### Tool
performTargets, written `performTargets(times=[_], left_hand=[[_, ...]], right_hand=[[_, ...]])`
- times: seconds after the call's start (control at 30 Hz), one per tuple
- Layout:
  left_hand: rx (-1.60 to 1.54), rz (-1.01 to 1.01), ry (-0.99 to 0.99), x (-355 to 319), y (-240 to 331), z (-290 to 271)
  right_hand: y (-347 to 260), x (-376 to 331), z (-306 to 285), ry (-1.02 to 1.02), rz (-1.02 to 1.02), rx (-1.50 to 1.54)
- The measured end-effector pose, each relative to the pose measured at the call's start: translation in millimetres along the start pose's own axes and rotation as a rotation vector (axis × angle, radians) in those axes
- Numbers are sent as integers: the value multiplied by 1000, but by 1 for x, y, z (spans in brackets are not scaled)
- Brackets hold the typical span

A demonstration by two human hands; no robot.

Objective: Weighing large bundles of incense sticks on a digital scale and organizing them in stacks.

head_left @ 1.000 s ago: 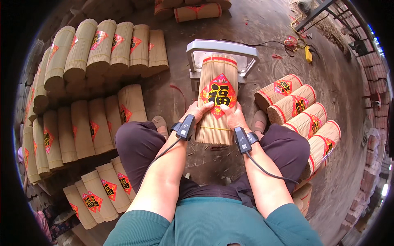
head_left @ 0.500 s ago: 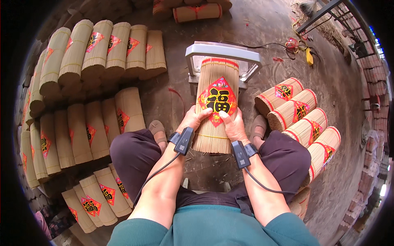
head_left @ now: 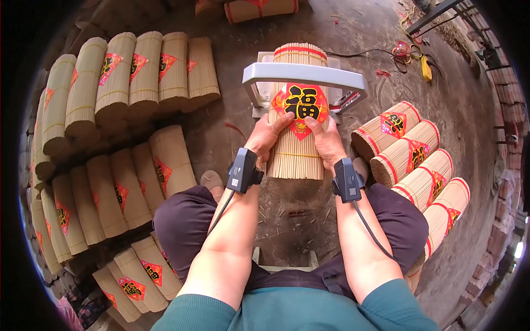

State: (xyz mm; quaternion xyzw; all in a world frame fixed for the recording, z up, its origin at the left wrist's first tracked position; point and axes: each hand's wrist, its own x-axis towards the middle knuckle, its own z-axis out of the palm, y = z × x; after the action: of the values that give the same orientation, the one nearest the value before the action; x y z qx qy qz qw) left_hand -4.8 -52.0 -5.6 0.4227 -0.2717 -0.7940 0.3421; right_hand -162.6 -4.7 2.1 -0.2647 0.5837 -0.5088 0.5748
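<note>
A thick bundle of thin sticks [head_left: 298,146] lies lengthwise in front of me, gripped from both sides. My left hand [head_left: 268,138] wraps its left flank and my right hand [head_left: 327,142] its right, both thumbs pressing on a red diamond label [head_left: 290,95] with black lettering. A red band [head_left: 300,51] circles the far end and a yellow band [head_left: 298,155] the near end. The bundle's far part passes under the pale grey arch [head_left: 303,71] of a small machine [head_left: 259,102], resting over its bed. Fingers beneath the bundle are hidden.
On the left stand rows of yellow-banded stick bundles [head_left: 146,69]. Several red-banded bundles [head_left: 417,157] lie at the right beside my knee. A dark cable [head_left: 364,52] runs across the floor toward a yellow plug piece [head_left: 426,69]. Another bundle [head_left: 260,10] lies at the far edge.
Both hands have pushed the bundle forward, away from me. Its far end, just short of the arch before, now reaches through beneath it and out beyond.
</note>
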Motion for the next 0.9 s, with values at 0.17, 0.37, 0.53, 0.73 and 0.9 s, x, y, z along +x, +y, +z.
performTargets(times=[0.17, 0.37, 0.53, 0.73, 0.9], left_hand=[[5, -5, -68, 11, 6, 0], [-4, 36, -131, 11, 7, -5], [23, 37, -168, 14, 8, -9], [49, 65, -193, 15, 10, -8], [52, 27, -188, 14, 13, -6]], right_hand=[[-3, 10, -2, 19, 29, -79], [-2, 12, 3, -4, -14, -35], [-1, 12, 3, 7, -17, -42], [-6, 8, 6, 28, 7, -41], [-8, 9, 4, 22, 23, -63]])
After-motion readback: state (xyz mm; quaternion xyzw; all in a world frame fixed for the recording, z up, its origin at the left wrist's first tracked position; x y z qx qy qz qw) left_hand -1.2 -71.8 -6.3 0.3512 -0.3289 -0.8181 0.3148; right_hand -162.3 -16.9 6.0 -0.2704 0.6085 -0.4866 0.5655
